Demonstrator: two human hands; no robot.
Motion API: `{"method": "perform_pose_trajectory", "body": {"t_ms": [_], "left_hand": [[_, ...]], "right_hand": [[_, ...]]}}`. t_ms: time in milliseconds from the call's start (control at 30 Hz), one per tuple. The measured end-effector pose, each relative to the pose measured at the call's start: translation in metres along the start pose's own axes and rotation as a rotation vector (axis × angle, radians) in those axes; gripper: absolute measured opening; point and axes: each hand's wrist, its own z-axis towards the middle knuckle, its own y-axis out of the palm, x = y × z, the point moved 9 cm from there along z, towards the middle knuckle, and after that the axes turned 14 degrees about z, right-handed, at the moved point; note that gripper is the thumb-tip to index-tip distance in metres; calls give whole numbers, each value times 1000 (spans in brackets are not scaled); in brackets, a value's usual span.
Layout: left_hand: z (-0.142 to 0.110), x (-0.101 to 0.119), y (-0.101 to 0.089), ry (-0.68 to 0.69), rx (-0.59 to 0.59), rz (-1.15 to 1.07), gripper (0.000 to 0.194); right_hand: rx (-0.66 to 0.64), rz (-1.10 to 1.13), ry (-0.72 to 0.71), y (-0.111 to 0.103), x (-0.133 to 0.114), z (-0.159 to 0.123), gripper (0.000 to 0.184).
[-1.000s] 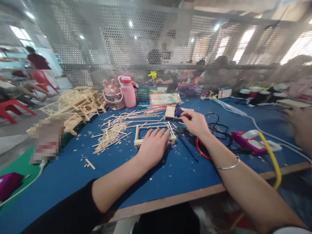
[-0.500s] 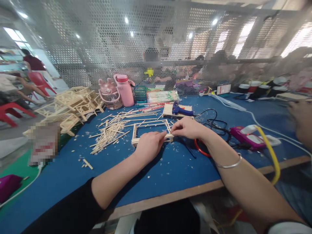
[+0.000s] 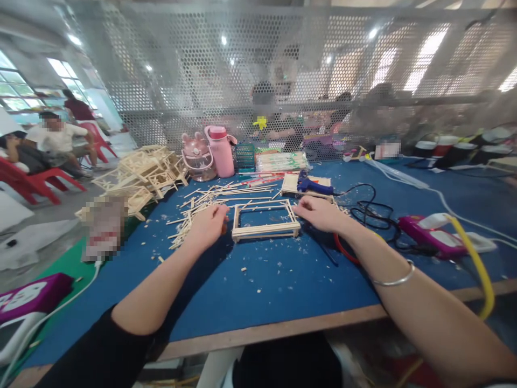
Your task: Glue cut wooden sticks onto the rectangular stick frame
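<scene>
A rectangular frame of thin wooden sticks [image 3: 266,231] stands on the blue table in front of me. Just left of it, over the edge of a heap of loose sticks [image 3: 189,215], is my left hand [image 3: 207,226], its fingers curled together; anything inside them is hidden. My right hand [image 3: 321,213] is beside the frame's right end, thumb and fingers pinched. Whether it touches the frame or has something small in the pinch, I cannot make out. Behind that hand a blue glue gun [image 3: 317,186] lies on a flat wooden stick piece [image 3: 288,184].
Finished stick frames [image 3: 141,167] are piled at the left. A pink bottle [image 3: 221,153] and a clear pink cup [image 3: 197,159] stand at the back before a perforated metal screen [image 3: 202,70]. Black cable [image 3: 369,210] and a purple power strip [image 3: 432,237] lie to the right.
My right hand has left the glue gun and come to the frame's right end. My left hand has lifted off the frame and moved left, its fingers now curled. The view has turned slightly left.
</scene>
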Motion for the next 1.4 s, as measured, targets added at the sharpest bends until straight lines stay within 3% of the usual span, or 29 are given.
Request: {"method": "perform_pose_trajectory", "body": {"t_ms": [67, 167, 267, 400, 500, 767, 933, 1000, 1133, 1200, 1267, 1333, 1400], "left_hand": [[4, -14, 14, -51, -152, -30, 43], [1, -13, 25, -28, -228, -70, 39], [-3, -3, 18, 4, -156, -228, 39], [-5, 5, -2, 48, 28, -476, 42], [-6, 6, -11, 62, 99, -595, 37], [-13, 13, -27, 190, 182, -684, 31], [-14, 12, -23, 107, 171, -680, 34], [-12, 7, -18, 39, 110, -589, 36], [-14, -5, 9, -39, -284, -314, 31], [-17, -13, 14, -46, -405, -151, 34], [-14, -16, 3, -28, -309, 68, 38], [-13, -3, -21, 51, -20, 274, 39], [-27, 29, -41, 234, 302, 336, 34]], "right_hand": [[-45, 36, 112, 8, 10, -1, 40], [-99, 153, 195, 18, 13, -5, 34], [-66, 225, 196, 18, 9, -5, 22], [63, 324, -13, 4, -7, -1, 17], [127, 417, -115, -5, -12, 0, 18], [142, 717, 10, -7, -6, -1, 29], [55, 839, 93, 3, 0, 0, 34], [-31, 842, 179, 13, 6, 0, 34], [-221, 789, 372, 36, 21, -7, 31], [-297, 737, 412, 45, 23, -11, 30], [-344, 676, 424, 50, 23, -13, 30], [-296, 603, 405, 44, 23, -12, 31], [-192, 541, 369, 30, 22, -9, 33]]}}
